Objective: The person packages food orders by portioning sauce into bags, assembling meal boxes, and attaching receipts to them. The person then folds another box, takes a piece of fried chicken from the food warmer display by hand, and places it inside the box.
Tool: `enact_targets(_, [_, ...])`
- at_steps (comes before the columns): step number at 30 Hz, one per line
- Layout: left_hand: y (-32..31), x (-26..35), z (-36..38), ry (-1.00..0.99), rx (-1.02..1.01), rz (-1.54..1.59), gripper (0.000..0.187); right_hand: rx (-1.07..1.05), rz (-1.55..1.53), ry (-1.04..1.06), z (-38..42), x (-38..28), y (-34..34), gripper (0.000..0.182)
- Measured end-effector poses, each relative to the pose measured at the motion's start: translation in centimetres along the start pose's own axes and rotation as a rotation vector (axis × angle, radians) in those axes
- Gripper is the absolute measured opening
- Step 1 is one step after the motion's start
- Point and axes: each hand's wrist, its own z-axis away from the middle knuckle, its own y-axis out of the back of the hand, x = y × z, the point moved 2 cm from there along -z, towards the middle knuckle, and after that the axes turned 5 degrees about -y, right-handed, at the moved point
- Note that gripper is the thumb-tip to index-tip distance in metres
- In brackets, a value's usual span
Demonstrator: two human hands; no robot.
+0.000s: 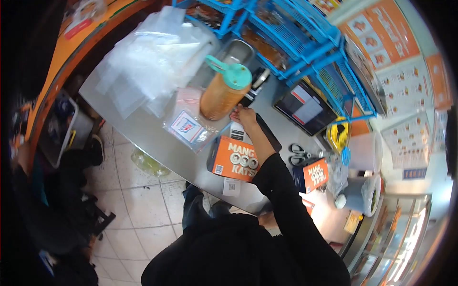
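My right hand [245, 116] reaches over the metal counter with its fingers bent together, close beside an orange bottle [219, 100] with a mint-green lid. Whatever its fingertips hold is too small to make out. A black device [256, 88] stands just behind the bottle. Below my wrist lie a white printed slip [238, 132] and an orange "MANG KATSU" box [231, 159], partly covered by my forearm. To the left rests a clear plastic packet with a printed card [187, 126]. Some skin, apparently my left hand [268, 220], shows beneath my right sleeve; its fingers are hidden.
Plastic bags [148, 57] spread over the counter's left part. Blue crates [296, 38] stack at the back, near a tablet [305, 107]. Scissors [298, 155] and a second orange box [312, 175] lie right. Another person's dark sleeve [28, 190] is at far left.
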Motion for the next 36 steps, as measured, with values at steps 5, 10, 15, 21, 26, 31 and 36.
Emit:
enact_targets(5, [-9.3, 5.0, -9.0, -0.073, 0.069, -0.082, 0.024, 0.089, 0.117, 0.338, 13.5, -4.0, 8.4, 0.030])
enact_targets(10, [-11.7, 6.2, -11.3, -0.156, 0.335, 0.052, 0.020, 0.611, 0.256, 0.292, 28.2, 5.5, 25.0, 0.041])
enact_targets(15, [-11.0, 6.5, -11.6, -0.110, 0.312, 0.102, 0.018, 0.891, 0.560, 0.131, 33.5, 18.8, 30.6, 0.052])
enact_targets(21, [-10.4, 6.6, -12.2, -0.084, 0.199, 0.104, 0.020, 0.794, 0.378, 0.364, 33.6, 22.2, 30.3, 0.030])
enact_targets(26, [-10.5, 7.0, -11.9, 0.022, 0.126, 0.267, 0.024, 0.742, 0.739, 0.500, 32.9, 24.7, 32.4, 0.020])
enact_targets(31, [-6.0, 5.0, -9.2, 0.467, 0.437, 0.205, 0.021, 0.559, 0.847, 0.713, 35.7, 20.8, 34.6, 0.026])
enact_targets(36, [-4.3, -1.6, -2.4, 1.009, 0.429, -0.505, 0.029, 0.303, 1.038, 0.849, 34.4, 14.9, 35.8, 0.045])
